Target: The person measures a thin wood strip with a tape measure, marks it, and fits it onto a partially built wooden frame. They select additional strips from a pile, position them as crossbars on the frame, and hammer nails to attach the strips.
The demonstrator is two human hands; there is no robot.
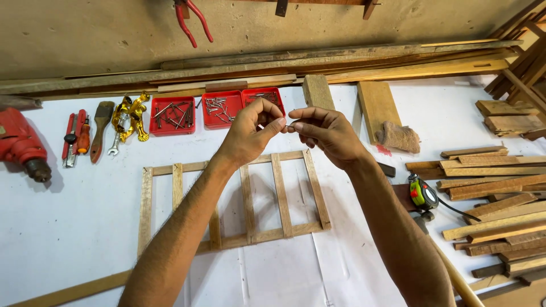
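Both hands are raised at centre frame, above a white-covered bench (68,227). The left hand (250,128) and right hand (324,133) are brought together, fingertips almost touching. A small thin nail (289,125) is pinched between them; it appears gripped by the right thumb and forefinger, with the left fingertips closed against its other end. The nail is tiny and partly hidden, so exact contact cannot be told.

Below the hands, at centre, a wooden slat frame (227,199) is laid flat on the bench, several upright slats joined by rails at top and bottom.

Behind the hands, upper centre, three red trays (219,108) of nails and screws are lined side by side. A wood block (317,91) is stood just right of them. At upper left, a red drill (20,142), screwdrivers (77,136), a brush (101,128) and gold-coloured clamps (131,116) are laid out. Red pliers (190,20) are hung on the wall at the top.

At right, a green tape measure (422,193) is set near stacked wood strips (495,193). A cloth (401,136) is rested on a board (375,105).
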